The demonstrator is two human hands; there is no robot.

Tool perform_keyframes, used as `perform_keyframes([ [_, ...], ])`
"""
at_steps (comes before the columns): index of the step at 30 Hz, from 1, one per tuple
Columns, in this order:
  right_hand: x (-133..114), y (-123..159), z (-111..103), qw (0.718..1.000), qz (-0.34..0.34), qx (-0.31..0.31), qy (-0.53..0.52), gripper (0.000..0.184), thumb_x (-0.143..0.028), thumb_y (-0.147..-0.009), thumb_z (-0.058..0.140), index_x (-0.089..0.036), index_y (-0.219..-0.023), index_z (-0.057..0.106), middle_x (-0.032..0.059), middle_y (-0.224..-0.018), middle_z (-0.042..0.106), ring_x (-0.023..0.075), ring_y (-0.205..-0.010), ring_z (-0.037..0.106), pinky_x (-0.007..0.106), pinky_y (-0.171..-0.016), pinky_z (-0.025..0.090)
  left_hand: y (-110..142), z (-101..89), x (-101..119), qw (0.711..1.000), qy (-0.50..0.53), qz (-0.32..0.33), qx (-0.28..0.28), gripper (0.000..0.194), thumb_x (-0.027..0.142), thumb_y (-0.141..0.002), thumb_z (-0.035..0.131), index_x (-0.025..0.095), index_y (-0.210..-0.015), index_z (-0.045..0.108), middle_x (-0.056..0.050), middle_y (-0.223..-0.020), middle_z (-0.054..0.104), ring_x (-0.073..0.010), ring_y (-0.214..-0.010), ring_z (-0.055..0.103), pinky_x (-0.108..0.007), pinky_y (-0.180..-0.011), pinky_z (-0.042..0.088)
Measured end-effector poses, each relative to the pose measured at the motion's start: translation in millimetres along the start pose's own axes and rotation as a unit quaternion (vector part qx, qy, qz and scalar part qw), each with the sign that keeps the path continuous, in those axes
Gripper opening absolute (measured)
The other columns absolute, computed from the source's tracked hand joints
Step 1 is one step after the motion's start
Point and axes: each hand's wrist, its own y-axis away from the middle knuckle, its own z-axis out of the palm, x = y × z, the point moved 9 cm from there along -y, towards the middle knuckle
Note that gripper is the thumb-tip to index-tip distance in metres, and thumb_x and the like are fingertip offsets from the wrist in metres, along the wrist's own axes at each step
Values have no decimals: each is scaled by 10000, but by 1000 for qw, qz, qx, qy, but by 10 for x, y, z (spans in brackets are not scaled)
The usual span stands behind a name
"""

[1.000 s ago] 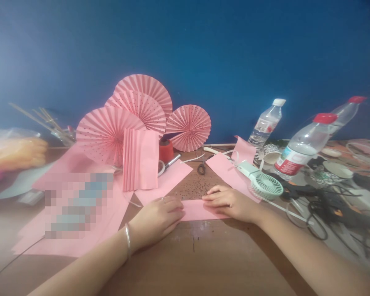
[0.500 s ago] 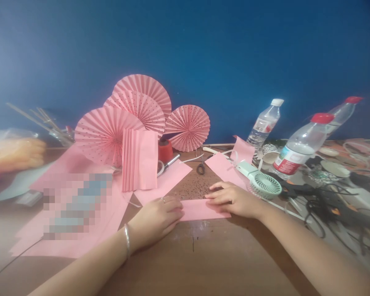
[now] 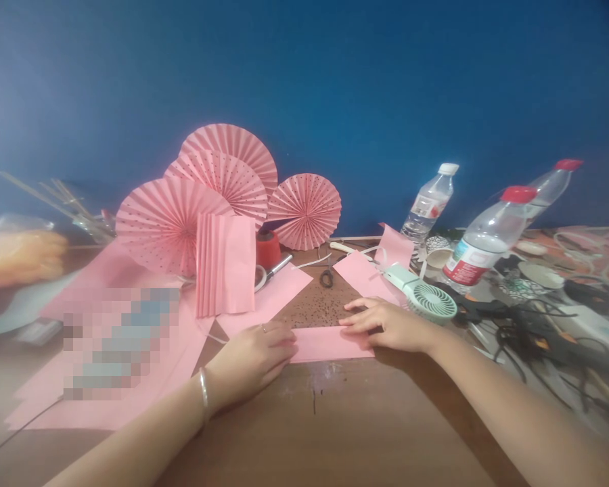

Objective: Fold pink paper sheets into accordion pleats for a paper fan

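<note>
Head view: our right hand [image 3: 388, 329] rests unclenched on the pink strip [image 3: 323, 345], left hand [image 3: 258, 356] grip hidden; uneven pressure could skew it.

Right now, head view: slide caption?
Left hand and right hand on a pink paper strip, round pleated fans behind.

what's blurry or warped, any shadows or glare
Head view: left edge smeared, yellow bundle included; mosaic on the left sheets; bottles look slanted, probably lens distortion; shadow below the right hand; glare on the table near the pink strip.
</note>
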Motion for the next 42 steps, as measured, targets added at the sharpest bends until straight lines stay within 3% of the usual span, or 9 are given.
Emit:
perform_keyframes([
  [19,19,19,7,999,9,-13,-31,328,-346,-774,585,-359,-1102,571,-26,-1212,547,229,-1229,321,451,-1001,283,5,-47,35,1000,-2,7,21,225,175,-859,380,189,-933,592,-59,-963,599,-185,-961,531,-339,-821,469],
  [30,123,4,-61,997,14,61,-39,321,-420,-801,529,-303,-1092,597,23,-1156,590,213,-1162,417,432,-984,321,-1,-53,-19,1000,9,-9,25,233,185,-858,381,193,-1013,554,-57,-992,586,-174,-968,539,-321,-843,468],
  [38,137,48,-137,993,15,94,-68,470,-529,-859,312,-253,-1129,579,66,-1181,558,220,-1144,437,432,-995,293,25,-55,-75,998,27,-26,42,255,185,-858,379,200,-1058,537,-57,-1011,588,-174,-984,537,-318,-861,460],
  [42,96,49,-135,992,-3,82,-93,611,-654,-768,326,-239,-1150,561,80,-1198,538,258,-1131,444,447,-981,306,23,-48,-101,998,25,-45,36,258,178,-869,366,188,-1080,514,-58,-1021,585,-168,-970,540,-309,-845,463],
])
